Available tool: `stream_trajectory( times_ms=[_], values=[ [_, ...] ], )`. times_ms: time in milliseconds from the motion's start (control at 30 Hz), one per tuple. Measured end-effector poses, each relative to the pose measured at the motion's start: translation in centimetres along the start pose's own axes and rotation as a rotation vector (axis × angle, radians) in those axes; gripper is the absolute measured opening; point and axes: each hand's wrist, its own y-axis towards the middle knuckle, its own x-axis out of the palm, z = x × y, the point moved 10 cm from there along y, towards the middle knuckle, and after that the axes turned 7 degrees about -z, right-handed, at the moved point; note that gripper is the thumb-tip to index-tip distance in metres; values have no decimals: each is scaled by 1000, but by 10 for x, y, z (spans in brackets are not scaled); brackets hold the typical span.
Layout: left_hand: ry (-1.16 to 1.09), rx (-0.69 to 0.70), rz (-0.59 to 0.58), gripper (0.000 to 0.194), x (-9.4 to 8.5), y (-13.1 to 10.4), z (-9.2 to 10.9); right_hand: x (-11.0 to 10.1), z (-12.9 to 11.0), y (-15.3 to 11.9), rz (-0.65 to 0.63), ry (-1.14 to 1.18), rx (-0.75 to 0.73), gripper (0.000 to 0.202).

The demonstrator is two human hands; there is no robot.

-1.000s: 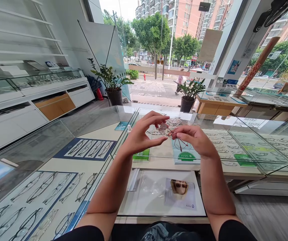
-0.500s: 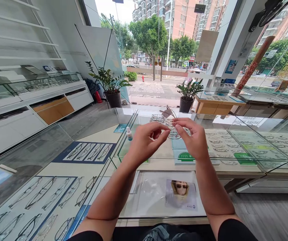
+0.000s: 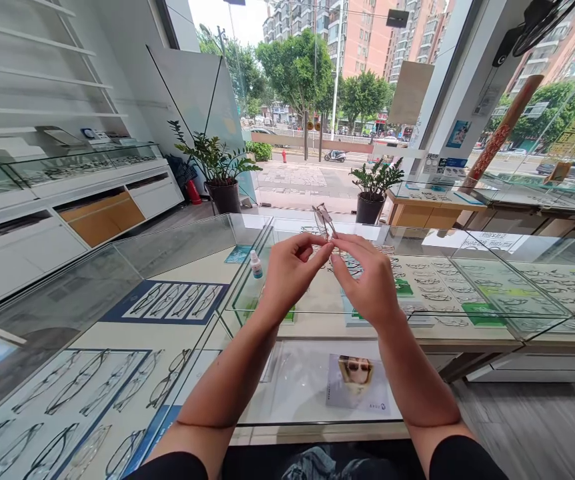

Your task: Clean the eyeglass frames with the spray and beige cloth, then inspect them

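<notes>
A pair of thin-framed glasses [image 3: 321, 221] is held up over the glass counter, its lenses seen at a slant above my fingertips. My left hand [image 3: 295, 270] has thumb and forefinger closed at the lower edge of the frame. My right hand [image 3: 370, 277] pinches the same glasses from the other side, and the fingertips of both hands nearly meet. Just where each finger touches the frame is too small to tell. Left of my left hand, a small white spray bottle [image 3: 256, 265] with a blue label stands on the counter.
Under the glass of the counter [image 3: 297, 313] lie rows of eyeglasses [image 3: 435, 283] and a dark blue tray [image 3: 117, 313] of frames. A leaflet with a sunglasses picture [image 3: 357, 383] lies nearest me. Two potted plants [image 3: 225, 167] stand beyond, by the glass doors.
My right hand has brought the glasses left and turned them. My left hand's fingertips, apart from the glasses before, are now closed on them. The view has shifted slightly.
</notes>
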Motion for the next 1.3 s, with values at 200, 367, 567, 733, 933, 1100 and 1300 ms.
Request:
stream_trajectory(
  times_ms=[200,367,567,733,933,1100,1300],
  values=[
    [304,-86,-81,28,-9,28,-23,-18,68,8,49,-5,119,17],
    [810,-192,-448,24,14,72,-82,35,171,-32,-284,-109,364,26],
    [1057,-297,-753,26,46,100,-169,114,223,-106,-555,-235,433,31],
    [1093,-345,-812,27,57,106,-215,143,230,-130,-614,-251,408,33],
    [1122,-335,-868,32,68,114,-250,151,232,-136,-617,-250,379,36],
    [1142,-348,-894,31,74,118,-277,151,233,-137,-592,-224,371,33],
    [1171,-349,-911,34,82,112,-302,148,236,-136,-549,-193,406,25]
  ],
)
